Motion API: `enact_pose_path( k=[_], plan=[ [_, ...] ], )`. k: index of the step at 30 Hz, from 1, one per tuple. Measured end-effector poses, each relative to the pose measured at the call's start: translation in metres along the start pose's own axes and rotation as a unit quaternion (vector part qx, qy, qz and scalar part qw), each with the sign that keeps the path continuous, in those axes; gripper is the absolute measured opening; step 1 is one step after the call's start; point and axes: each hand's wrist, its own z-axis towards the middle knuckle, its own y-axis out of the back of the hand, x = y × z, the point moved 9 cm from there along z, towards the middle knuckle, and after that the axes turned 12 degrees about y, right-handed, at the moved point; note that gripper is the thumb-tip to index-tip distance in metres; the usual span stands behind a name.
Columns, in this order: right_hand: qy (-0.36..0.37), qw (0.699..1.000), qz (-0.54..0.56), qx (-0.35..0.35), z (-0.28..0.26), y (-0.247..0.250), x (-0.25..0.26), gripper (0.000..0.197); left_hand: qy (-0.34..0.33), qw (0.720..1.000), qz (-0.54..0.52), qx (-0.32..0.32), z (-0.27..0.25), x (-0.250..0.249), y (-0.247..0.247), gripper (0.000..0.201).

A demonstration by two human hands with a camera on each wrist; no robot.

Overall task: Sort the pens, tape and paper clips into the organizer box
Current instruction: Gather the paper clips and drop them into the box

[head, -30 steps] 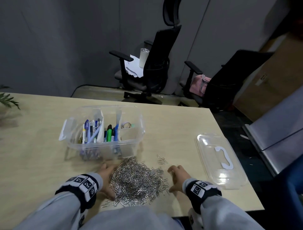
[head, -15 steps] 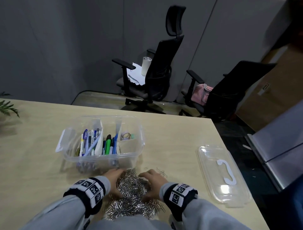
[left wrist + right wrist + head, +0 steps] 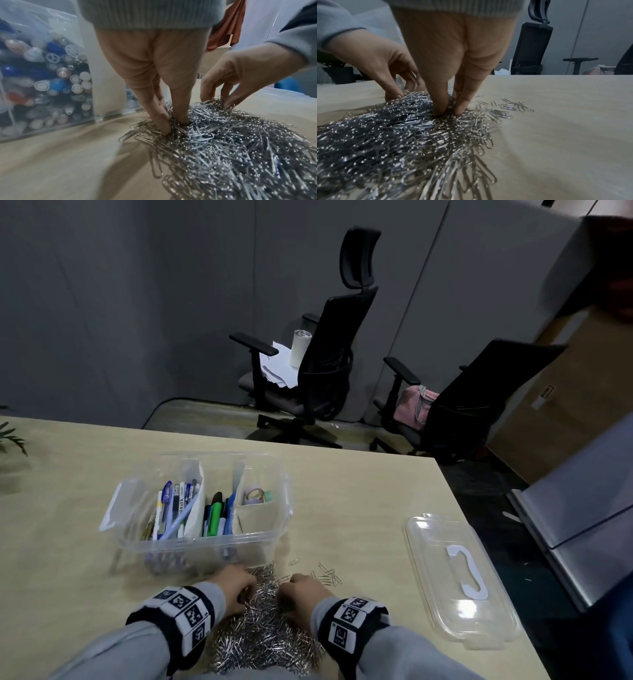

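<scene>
A big heap of silver paper clips (image 3: pixel 263 635) lies on the table just in front of the clear organizer box (image 3: pixel 274 537). The box holds pens (image 3: pixel 178 508) in its left sections and tape rolls (image 3: pixel 255 495) in the far right one. My left hand (image 3: pixel 236 589) and right hand (image 3: pixel 301 594) meet at the heap's far end. In the left wrist view the left hand (image 3: pixel 175 124) has thumb and fingers dug into the paper clips (image 3: pixel 231 148). In the right wrist view the right hand (image 3: pixel 450 111) pinches into the heap (image 3: pixel 385 135) the same way.
The box's clear lid (image 3: pixel 428 559) with a white handle lies on the table to the right. Several loose clips (image 3: pixel 329 575) are scattered right of the heap. Two office chairs (image 3: pixel 325 364) stand beyond the table's far edge, and a plant leaf (image 3: pixel 12 436) shows at the left.
Both hands moved from the outer sides of the heap inward to its far end and dug their fingers in. The heap has been pushed together.
</scene>
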Motion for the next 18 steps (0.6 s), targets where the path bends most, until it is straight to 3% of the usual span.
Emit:
enact_pose_path(
  k=[3,5,7,14,18],
  plan=[
    [-0.008,1.000,-0.010,0.008,0.003,0.000,-0.003,0.024,0.003,1.000,-0.013,-0.009,0.001,-0.004,-0.002,0.052],
    [-0.021,1.000,-0.014,0.015,0.005,0.002,-0.006,0.024,0.013,0.999,-0.029,0.023,-0.002,-0.008,-0.009,0.074],
    [-0.033,0.999,-0.003,0.012,0.006,0.002,-0.010,0.023,0.019,0.998,-0.014,0.056,-0.003,-0.012,-0.014,0.080],
    [-0.030,0.998,0.042,-0.038,-0.004,0.023,-0.015,0.023,0.018,0.998,0.057,0.031,0.002,-0.024,0.002,0.041],
    [-0.010,0.994,0.085,-0.071,-0.014,0.052,-0.019,0.023,0.019,0.999,0.042,0.015,0.000,-0.024,0.015,0.032]
  ],
)
